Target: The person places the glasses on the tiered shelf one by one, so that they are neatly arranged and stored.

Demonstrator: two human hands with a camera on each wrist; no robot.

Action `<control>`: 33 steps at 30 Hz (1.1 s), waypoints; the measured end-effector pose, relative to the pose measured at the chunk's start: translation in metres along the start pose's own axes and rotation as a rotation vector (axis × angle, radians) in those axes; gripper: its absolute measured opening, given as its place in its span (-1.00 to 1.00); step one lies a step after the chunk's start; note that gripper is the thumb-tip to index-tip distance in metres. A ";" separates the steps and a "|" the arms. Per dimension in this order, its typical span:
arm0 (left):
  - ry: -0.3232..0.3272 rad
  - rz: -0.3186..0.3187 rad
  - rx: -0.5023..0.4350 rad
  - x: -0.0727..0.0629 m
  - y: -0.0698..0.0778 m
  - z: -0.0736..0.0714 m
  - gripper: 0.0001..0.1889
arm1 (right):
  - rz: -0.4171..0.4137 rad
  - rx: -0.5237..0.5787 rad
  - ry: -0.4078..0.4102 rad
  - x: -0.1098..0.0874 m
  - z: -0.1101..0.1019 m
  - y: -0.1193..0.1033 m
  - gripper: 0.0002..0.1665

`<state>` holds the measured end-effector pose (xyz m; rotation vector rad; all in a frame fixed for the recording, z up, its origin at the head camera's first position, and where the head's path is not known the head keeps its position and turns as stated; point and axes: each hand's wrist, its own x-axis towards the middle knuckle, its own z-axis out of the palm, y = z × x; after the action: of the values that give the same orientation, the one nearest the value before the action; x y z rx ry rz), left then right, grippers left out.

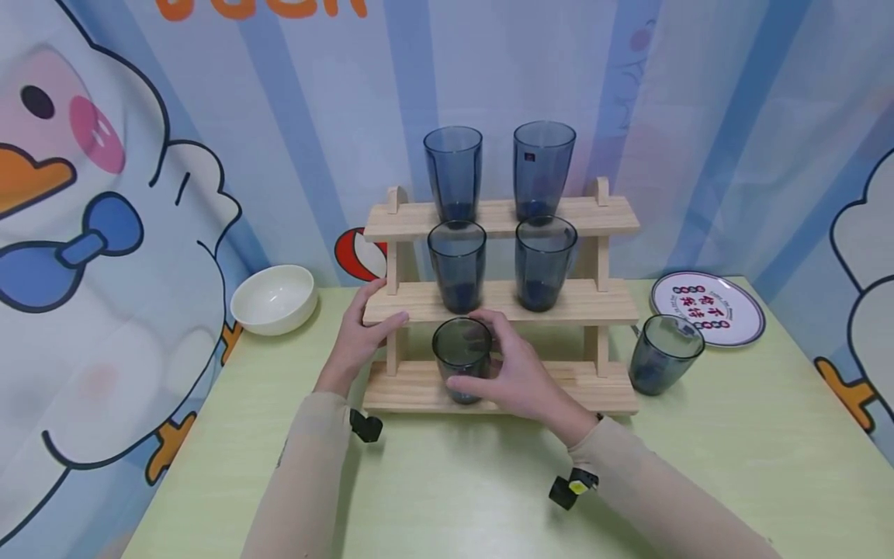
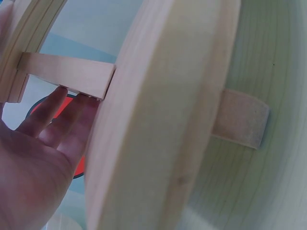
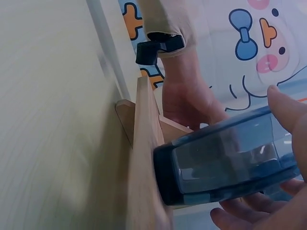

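My right hand [image 1: 520,376] grips a smoky blue-grey glass [image 1: 462,345] upright at the lowest tier of a wooden three-tier display rack [image 1: 499,301], thumb in front and fingers round the far side. In the right wrist view the dark base of the glass [image 3: 220,160] is right at the board. With my left hand [image 1: 359,338] I hold the rack's left side at the middle tier, thumb toward the front; in the left wrist view its fingers [image 2: 72,124] reach the upright behind the board. Two matching glasses [image 1: 457,264] stand on the middle tier and two more [image 1: 545,167] on top.
Right of the rack another glass [image 1: 663,357] stands on the pale green table [image 1: 447,489]. Behind it lies a white plate [image 1: 708,310] with red characters and a dark rim. A white bowl [image 1: 274,303] sits at the back left, before a cartoon-printed curtain [image 1: 307,116].
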<state>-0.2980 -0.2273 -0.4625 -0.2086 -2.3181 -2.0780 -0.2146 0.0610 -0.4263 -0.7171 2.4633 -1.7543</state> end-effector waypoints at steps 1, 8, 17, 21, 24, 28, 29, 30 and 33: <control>-0.002 -0.001 0.000 0.000 0.000 0.000 -0.26 | 0.011 0.004 -0.003 -0.001 -0.002 0.000 0.08; -0.011 0.002 0.001 0.001 -0.002 -0.001 -0.26 | 0.047 0.039 0.004 -0.012 -0.022 -0.001 0.14; -0.011 -0.001 -0.008 -0.003 0.001 0.000 -0.25 | -0.071 0.001 0.086 -0.030 -0.053 0.006 -0.01; -0.011 0.002 0.000 -0.002 0.001 0.000 -0.25 | -0.092 -0.018 0.124 -0.038 -0.067 0.007 -0.05; -0.007 0.005 0.007 -0.002 0.001 0.000 -0.26 | -0.103 -0.033 0.139 -0.044 -0.079 0.007 -0.05; -0.005 0.002 0.012 -0.003 0.001 0.000 -0.26 | -0.128 -0.082 0.169 -0.054 -0.094 0.007 -0.05; -0.005 0.001 0.013 -0.003 0.001 0.000 -0.26 | -0.135 -0.095 0.180 -0.057 -0.098 0.007 -0.05; -0.005 -0.001 0.016 -0.003 0.001 0.000 -0.26 | -0.143 -0.107 0.191 -0.059 -0.101 0.006 -0.05; -0.006 0.000 0.020 -0.002 0.001 0.000 -0.26 | -0.160 -0.128 0.222 -0.066 -0.112 0.005 -0.03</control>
<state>-0.2954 -0.2271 -0.4615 -0.2144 -2.3414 -2.0566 -0.1896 0.1875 -0.4056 -0.7889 2.7566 -1.8338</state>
